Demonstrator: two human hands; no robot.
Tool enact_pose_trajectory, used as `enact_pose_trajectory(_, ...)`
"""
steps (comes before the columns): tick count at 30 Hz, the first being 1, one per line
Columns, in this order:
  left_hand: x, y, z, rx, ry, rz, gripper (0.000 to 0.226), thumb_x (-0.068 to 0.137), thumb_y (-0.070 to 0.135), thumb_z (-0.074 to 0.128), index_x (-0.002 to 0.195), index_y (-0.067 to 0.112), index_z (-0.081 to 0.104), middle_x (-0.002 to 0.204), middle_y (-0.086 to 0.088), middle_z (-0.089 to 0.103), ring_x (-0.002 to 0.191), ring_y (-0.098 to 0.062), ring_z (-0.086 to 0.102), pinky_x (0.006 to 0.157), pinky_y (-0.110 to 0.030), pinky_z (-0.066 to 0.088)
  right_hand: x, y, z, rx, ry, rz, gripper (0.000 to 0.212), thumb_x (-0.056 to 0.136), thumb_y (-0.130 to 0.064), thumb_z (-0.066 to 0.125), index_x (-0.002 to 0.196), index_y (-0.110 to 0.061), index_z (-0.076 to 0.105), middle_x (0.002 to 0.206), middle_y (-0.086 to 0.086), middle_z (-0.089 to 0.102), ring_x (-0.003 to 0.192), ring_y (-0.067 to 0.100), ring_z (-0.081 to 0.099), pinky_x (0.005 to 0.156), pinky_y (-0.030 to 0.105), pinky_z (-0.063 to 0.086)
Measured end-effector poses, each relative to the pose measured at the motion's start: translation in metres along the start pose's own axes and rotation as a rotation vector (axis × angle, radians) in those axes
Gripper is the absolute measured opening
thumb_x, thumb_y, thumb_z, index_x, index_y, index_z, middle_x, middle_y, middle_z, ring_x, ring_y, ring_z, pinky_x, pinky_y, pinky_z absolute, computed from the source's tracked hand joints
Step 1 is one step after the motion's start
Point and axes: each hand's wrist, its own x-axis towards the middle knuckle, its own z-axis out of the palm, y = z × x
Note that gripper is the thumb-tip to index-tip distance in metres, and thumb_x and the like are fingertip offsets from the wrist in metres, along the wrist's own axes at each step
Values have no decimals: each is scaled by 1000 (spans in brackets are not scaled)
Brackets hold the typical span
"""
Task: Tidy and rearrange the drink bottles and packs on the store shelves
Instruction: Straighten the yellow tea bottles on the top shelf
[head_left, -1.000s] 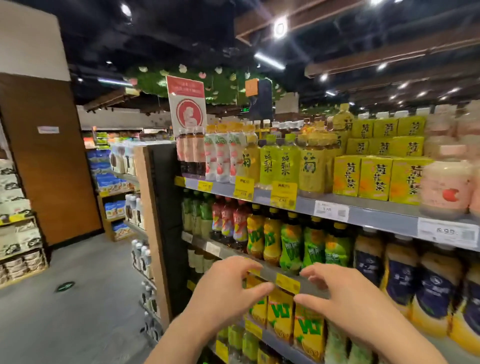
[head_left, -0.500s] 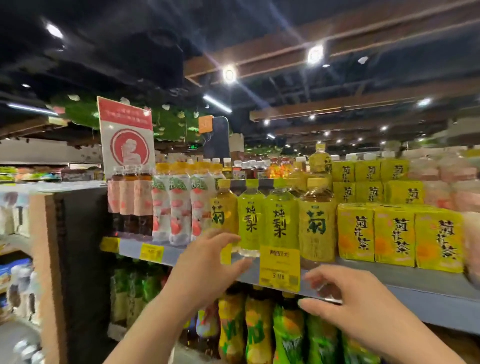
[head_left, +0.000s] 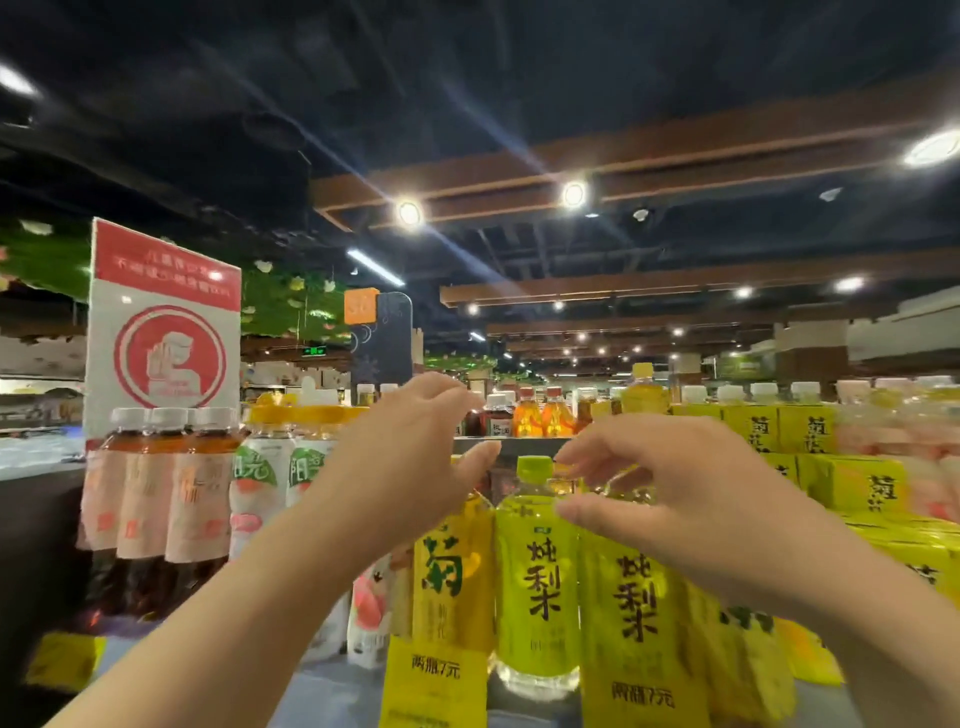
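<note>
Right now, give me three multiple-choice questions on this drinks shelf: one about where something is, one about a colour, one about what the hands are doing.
1. Where do the brown tea bottles with white caps stand?
A. far left of the row
B. far right
C. behind the yellow cartons

2. What colour is the cap of the lime-green pear drink bottle between the hands?
A. white
B. red
C. lime green

3. What are the left hand and right hand doing?
A. each gripping a bottle
B. raised with fingers loosely curled, holding nothing
C. resting flat on the shelf

Answers: 1 A, they sit under the red and white sign; 2 C, the cap matches its label; 3 B, neither hand holds anything.
</note>
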Motion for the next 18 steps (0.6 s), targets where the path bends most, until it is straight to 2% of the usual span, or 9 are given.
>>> enact_pose_trajectory(3, 10, -12, 8, -29, -51, 55, 47, 93, 52, 54, 132, 27, 56, 131, 9, 56, 113, -10, 55, 96, -26, 47, 19, 2, -2, -74, 43, 75, 33, 81, -61, 61, 110, -47, 61, 97, -30, 61, 90, -14, 56, 78, 13, 49)
enact_pose_trajectory(6, 16, -22, 16, -54, -100, 89, 38, 93, 51, 54, 122, 28, 62, 119, 10, 60, 100, -8, 58, 86, -22, 49, 31, 10, -7, -165, 84, 162, 29, 84, -55, 65, 111, -45, 62, 97, -29, 60, 87, -14, 55, 76, 12, 46)
enact_pose_trajectory(10, 18, -28, 30, -81, -153, 140, 35, 95, 49, 52, 117, 26, 66, 110, 10, 63, 89, -7, 61, 79, -28, 56, 40, 10, -4, -258, 5, 244, 31, 85, -54, 65, 114, -43, 62, 102, -24, 62, 88, -10, 56, 74, 14, 48)
enact_pose_trajectory(14, 22, -34, 43, -108, -162, 173, 32, 96, 48, 52, 115, 27, 66, 101, 9, 61, 85, -8, 59, 77, -26, 54, 47, 10, -3, -348, -22, 296, 35, 86, -55, 64, 117, -38, 64, 107, -18, 65, 93, -2, 58, 79, 20, 48)
enact_pose_trajectory(18, 28, -30, 52, -243, -154, 209, 30, 98, 49, 44, 99, 27, 64, 84, 11, 62, 69, -5, 57, 65, -26, 53, 45, 10, -6, -425, -87, 357, 35, 88, -53, 62, 119, -36, 64, 110, -15, 65, 94, 2, 58, 71, 17, 42)
